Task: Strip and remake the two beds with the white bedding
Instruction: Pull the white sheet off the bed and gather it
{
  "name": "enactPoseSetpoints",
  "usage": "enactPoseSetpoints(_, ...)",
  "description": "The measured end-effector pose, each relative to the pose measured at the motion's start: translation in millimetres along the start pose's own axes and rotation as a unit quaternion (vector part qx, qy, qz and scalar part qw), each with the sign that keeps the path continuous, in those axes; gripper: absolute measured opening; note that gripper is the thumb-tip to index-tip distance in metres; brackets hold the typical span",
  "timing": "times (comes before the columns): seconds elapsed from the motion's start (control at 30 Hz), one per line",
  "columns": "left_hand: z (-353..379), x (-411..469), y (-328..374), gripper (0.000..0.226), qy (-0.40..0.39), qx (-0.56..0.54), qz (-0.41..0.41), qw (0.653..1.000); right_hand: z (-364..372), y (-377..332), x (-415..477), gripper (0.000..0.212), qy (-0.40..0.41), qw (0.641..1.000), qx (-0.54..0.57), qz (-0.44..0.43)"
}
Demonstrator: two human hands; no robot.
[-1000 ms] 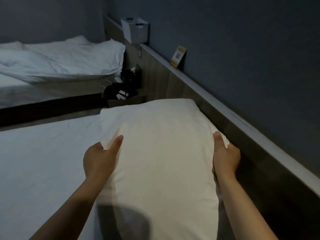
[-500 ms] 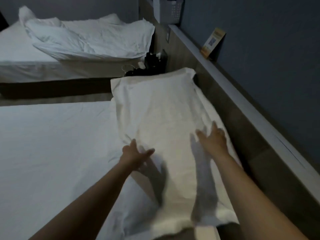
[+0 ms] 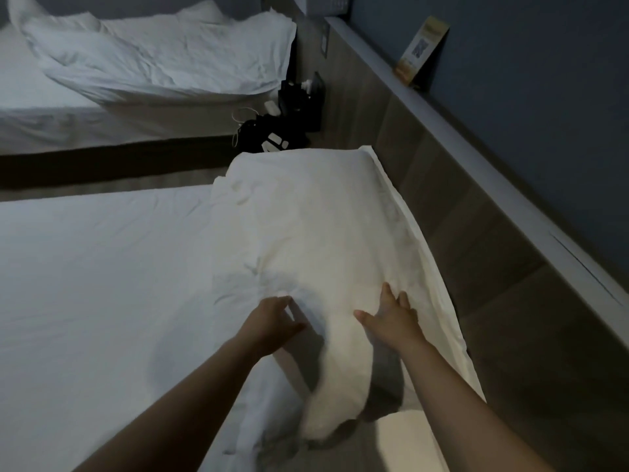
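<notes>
Both hands meet the pillow [image 3: 316, 226], lying just ahead of them against the headboard [image 3: 442, 212]. The right hand [image 3: 391, 318] is spread flat to smooth it. The left hand [image 3: 272, 318], apparently loose-fingered in the dimness, squares its edge.

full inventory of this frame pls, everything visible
near bed: 1, white sheet, foreground
headboard: 1, brown, right
pillow: 1, white, on near bed beside headboard
far bed: 1, white, top left
bedding: 1 heap, white, crumpled on far bed
bag: 1, black, between beds
box: 1, black, behind bag
card: 1, yellow, atop headboard
basket: 1, white, top edge
left hand: 1, pillow's left edge, fingers relaxed
right hand: 1, flat on pillow, fingers spread
</notes>
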State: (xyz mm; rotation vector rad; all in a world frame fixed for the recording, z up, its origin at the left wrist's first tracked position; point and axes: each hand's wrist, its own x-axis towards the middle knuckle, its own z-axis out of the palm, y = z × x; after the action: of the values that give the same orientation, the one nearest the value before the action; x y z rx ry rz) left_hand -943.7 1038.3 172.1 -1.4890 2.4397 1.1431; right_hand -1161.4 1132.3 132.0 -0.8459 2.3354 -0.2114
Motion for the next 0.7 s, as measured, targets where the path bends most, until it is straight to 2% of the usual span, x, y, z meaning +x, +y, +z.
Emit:
enactPoseSetpoints(0.03, -2.9, -3.4, -2.5, 0.054, 0.002, -0.006, -0.002, 1.000, -3.2, -2.4, -4.6, 0.089, 0.008, 1.000, -0.005, -0.005)
enactPoseSetpoints(0.13, -14.9, -16.2, -14.8, 0.052, 0.008, -0.010, -0.006, 1.000, -14.0, -13.4, -25.3, 0.046, 0.041, 0.996, -0.040, -0.068)
enactPoseSetpoints(0.17, -20.8, -22.3, -19.1, 0.050, 0.011, -0.007, -0.004, 1.000, -17.9, -20.0, -35.8, 0.039, 0.048, 0.994, -0.050, -0.088)
enactPoseSetpoints(0.4, -79.4, -83.1, -60.7, 0.043, 0.046, 0.090, 0.039, 0.994, -34.0, -81.1, -118.6, 0.047, 0.047, 0.962, -0.105, -0.248)
enactPoseSetpoints(0.7, -174.1, -201.6, -144.6, 0.047, 0.103, 0.138, 0.066, 0.983, -4.9, -200.5, -242.2, 0.040, 0.064, 0.911, -0.162, -0.374)
